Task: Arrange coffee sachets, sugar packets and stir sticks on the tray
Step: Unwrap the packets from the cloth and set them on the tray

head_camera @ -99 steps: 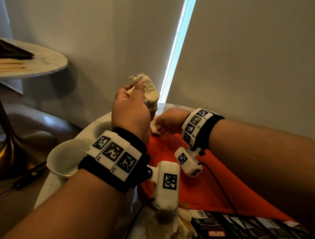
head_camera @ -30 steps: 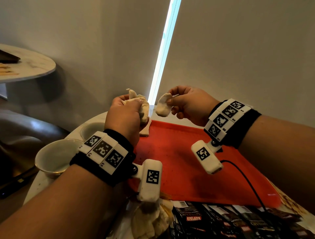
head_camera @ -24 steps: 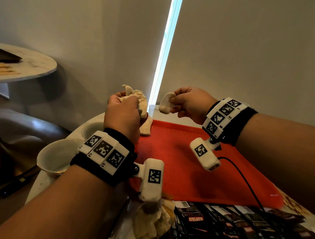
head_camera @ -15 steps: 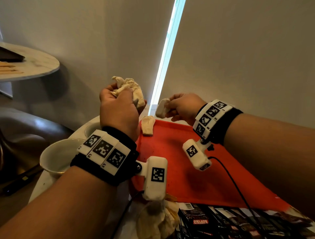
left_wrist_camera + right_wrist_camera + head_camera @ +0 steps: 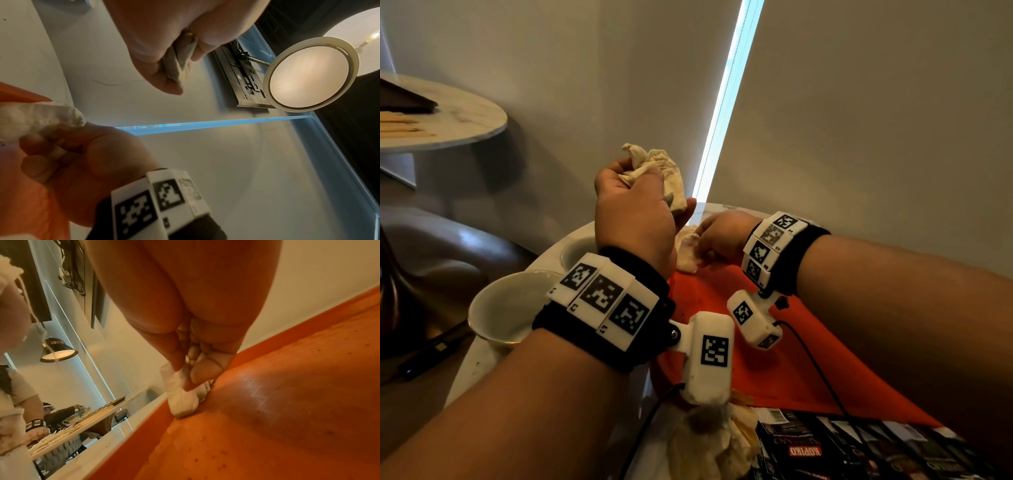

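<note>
Orange tray (image 5: pixel 784 370): centre-right of head view | left hand (image 5: pixel 635 219): raised at centre, fingers curled round bunch of sugar packets (image 5: pixel 657 171) | right hand (image 5: pixel 722 236): pinching one sugar packet (image 5: pixel 180 399) down at tray's far-left corner

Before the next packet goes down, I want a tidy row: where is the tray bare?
The orange tray lies bare across its middle, between the right hand with its packet at the far corner and the coffee sachets along the near edge. That far corner is crowded.
</note>
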A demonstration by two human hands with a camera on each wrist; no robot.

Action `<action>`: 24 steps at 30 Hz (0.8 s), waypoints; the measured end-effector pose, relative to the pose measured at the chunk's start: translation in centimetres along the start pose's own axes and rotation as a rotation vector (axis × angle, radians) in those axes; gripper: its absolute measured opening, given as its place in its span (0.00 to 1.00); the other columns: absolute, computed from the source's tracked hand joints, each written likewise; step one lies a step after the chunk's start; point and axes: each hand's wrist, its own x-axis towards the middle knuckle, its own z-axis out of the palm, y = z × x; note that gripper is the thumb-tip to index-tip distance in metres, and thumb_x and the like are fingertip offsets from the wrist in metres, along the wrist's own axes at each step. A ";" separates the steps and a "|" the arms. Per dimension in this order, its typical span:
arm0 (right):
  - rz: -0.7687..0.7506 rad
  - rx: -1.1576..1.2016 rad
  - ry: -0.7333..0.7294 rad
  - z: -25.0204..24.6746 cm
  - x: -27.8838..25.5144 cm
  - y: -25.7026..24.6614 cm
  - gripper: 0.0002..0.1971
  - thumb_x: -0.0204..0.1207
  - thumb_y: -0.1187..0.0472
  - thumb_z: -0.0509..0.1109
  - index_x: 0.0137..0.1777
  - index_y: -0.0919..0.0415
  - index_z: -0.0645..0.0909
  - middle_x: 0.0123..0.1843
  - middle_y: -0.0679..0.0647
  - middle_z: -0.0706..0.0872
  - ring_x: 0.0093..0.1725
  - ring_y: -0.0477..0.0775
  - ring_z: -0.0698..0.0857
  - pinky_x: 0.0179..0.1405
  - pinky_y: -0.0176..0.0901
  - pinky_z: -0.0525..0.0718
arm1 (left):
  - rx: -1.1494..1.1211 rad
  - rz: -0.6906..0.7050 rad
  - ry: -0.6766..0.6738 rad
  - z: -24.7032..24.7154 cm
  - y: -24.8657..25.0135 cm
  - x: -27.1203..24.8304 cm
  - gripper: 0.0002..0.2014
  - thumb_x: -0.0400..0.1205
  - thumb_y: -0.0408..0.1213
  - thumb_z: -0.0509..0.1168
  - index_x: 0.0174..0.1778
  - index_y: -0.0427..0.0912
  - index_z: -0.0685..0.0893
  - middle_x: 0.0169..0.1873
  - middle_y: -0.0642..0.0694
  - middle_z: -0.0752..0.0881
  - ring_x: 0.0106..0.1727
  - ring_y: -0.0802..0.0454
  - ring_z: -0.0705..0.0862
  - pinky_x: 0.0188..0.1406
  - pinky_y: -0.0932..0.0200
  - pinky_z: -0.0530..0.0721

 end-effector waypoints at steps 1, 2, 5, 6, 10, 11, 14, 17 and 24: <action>0.004 -0.008 0.005 0.0 0.1 0.0 0.14 0.73 0.75 0.75 0.58 0.67 0.86 0.55 0.68 0.90 0.53 0.67 0.92 0.57 0.62 0.90 | -0.005 -0.008 -0.002 0.0 0.0 0.0 0.11 0.87 0.34 0.64 0.56 0.59 0.78 0.58 0.47 0.82 0.54 0.44 0.87 0.44 0.48 0.91; 0.000 -0.014 0.008 0.0 0.3 0.0 0.15 0.73 0.75 0.76 0.60 0.68 0.86 0.53 0.66 0.91 0.51 0.65 0.93 0.55 0.58 0.91 | -0.010 -0.013 -0.002 0.0 -0.1 0.0 0.11 0.87 0.34 0.64 0.57 0.58 0.78 0.59 0.47 0.82 0.54 0.43 0.87 0.43 0.48 0.91; -0.014 0.023 0.006 -0.3 0.3 -0.1 0.18 0.76 0.73 0.74 0.66 0.68 0.82 0.46 0.58 0.88 0.39 0.54 0.90 0.37 0.42 0.90 | -0.009 -0.008 -0.001 0.1 -0.2 0.1 0.12 0.87 0.34 0.64 0.59 0.58 0.78 0.59 0.46 0.82 0.55 0.42 0.87 0.43 0.47 0.91; -0.022 0.010 0.007 -0.4 0.2 0.0 0.19 0.76 0.72 0.74 0.67 0.67 0.82 0.47 0.57 0.88 0.40 0.53 0.90 0.37 0.41 0.90 | -0.005 -0.006 0.002 0.1 -0.2 0.1 0.12 0.87 0.34 0.64 0.59 0.58 0.78 0.58 0.46 0.83 0.55 0.42 0.87 0.44 0.47 0.91; -0.047 -0.027 0.042 -0.4 0.3 0.1 0.18 0.79 0.70 0.72 0.69 0.67 0.83 0.58 0.63 0.89 0.44 0.54 0.89 0.41 0.38 0.91 | 0.000 -0.009 0.004 0.1 -0.2 0.1 0.12 0.87 0.34 0.64 0.56 0.59 0.77 0.56 0.48 0.82 0.54 0.44 0.87 0.45 0.46 0.92; -0.049 0.011 0.051 -0.5 0.4 0.2 0.17 0.80 0.70 0.71 0.68 0.68 0.83 0.55 0.62 0.89 0.43 0.54 0.89 0.40 0.39 0.91 | 0.002 -0.009 0.005 0.1 -0.1 0.0 0.12 0.87 0.34 0.64 0.56 0.59 0.77 0.55 0.48 0.82 0.54 0.44 0.87 0.46 0.45 0.92; -0.033 0.007 0.135 -0.8 0.2 0.1 0.11 0.80 0.65 0.73 0.61 0.67 0.84 0.50 0.60 0.92 0.48 0.58 0.93 0.55 0.55 0.91 | 0.017 -0.003 0.011 0.1 -0.2 0.0 0.12 0.87 0.34 0.64 0.53 0.61 0.77 0.54 0.49 0.82 0.54 0.44 0.87 0.47 0.44 0.92; -0.053 0.040 0.143 -0.9 -0.1 0.2 0.12 0.81 0.63 0.72 0.62 0.66 0.82 0.51 0.61 0.90 0.46 0.56 0.92 0.46 0.52 0.92 | 0.021 -0.003 0.007 0.1 -0.2 -0.2 0.13 0.87 0.34 0.64 0.53 0.61 0.77 0.54 0.49 0.82 0.54 0.45 0.87 0.47 0.45 0.92; 0.059 0.237 -0.302 0.7 -0.9 0.0 0.10 0.87 0.67 0.60 0.44 0.62 0.76 0.38 0.59 0.79 0.38 0.56 0.78 0.46 0.46 0.80 | 0.039 -0.009 0.005 0.0 -0.3 0.0 0.13 0.87 0.35 0.65 0.51 0.63 0.78 0.54 0.50 0.83 0.56 0.43 0.87 0.48 0.45 0.92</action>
